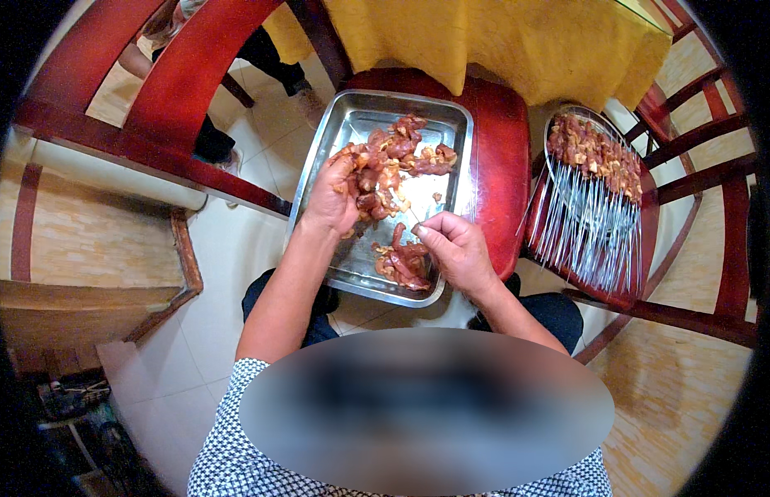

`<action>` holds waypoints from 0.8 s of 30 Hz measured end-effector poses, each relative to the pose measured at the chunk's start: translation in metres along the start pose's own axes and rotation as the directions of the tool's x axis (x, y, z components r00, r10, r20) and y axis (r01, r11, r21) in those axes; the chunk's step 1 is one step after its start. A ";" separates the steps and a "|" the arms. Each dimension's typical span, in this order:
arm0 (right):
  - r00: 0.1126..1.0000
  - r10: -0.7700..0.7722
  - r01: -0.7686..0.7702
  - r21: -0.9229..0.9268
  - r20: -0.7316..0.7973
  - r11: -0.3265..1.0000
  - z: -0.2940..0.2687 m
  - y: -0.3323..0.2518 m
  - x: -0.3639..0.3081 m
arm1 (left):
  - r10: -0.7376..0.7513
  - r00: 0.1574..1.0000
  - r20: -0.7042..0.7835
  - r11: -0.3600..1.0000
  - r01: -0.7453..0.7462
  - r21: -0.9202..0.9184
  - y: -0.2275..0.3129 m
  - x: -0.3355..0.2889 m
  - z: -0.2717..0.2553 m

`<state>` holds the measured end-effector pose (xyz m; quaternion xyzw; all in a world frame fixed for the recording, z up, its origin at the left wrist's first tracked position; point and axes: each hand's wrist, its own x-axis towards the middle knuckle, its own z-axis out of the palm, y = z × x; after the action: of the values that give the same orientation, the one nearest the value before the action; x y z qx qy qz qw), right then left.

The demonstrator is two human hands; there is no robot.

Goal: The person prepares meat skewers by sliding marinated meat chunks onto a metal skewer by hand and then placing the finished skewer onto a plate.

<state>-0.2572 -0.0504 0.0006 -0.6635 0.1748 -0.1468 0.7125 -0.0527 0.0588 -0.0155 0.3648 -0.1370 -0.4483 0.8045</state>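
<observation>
A rectangular metal tray (318,149) lies in front of me with raw, marinated meat in it. My left hand (335,199) is over its left side, fingers curled round pieces of meat (370,178). My right hand (458,248) is at the tray's near right, thumb and forefinger pinched on a thin skewer (413,214) that points toward the meat at my left hand. Much of the skewer is hidden or too fine to follow. Loose meat (403,263) lies in the near part of the tray, and more meat (430,160) lies at the far side.
The tray rests partly on a red chair seat (497,166). To the right, a second red chair holds an oval metal platter (559,120) with several loaded meat skewers (596,157). A yellow tablecloth (517,50) hangs beyond. Another person's legs (269,58) show behind the red chair back (178,66).
</observation>
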 end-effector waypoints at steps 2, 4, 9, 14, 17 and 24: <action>0.997 0.077 -0.077 0.005 0.005 0.997 0.000 -0.005 -0.001 | -0.080 0.994 0.070 0.995 0.084 -0.052 0.002 0.002 0.002; 0.998 0.069 -0.069 0.008 0.008 0.998 -0.002 -0.004 -0.002 | -0.064 0.990 0.124 0.995 0.072 -0.067 0.004 0.003 0.007; 0.999 0.038 -0.037 -0.019 0.003 0.999 0.000 0.000 -0.001 | -0.063 0.987 0.149 0.998 0.066 -0.018 0.009 0.001 0.009; 0.999 -0.033 0.030 -0.137 -0.018 0.990 0.003 -0.002 -0.001 | -0.015 0.996 0.084 1.000 0.013 0.019 0.010 0.000 0.013; 0.997 -0.065 0.058 -0.194 -0.030 0.979 0.004 -0.002 -0.001 | 0.033 0.999 -0.010 0.998 -0.032 0.057 0.009 0.000 0.018; 0.991 -0.122 0.101 -0.320 -0.046 0.942 0.007 -0.008 -0.004 | 0.061 0.994 -0.088 0.994 -0.052 0.101 0.015 0.000 0.011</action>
<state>-0.2572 -0.0429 0.0090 -0.7732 0.1812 -0.1785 0.5810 -0.0494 0.0584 0.0033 0.4200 -0.1324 -0.4010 0.8033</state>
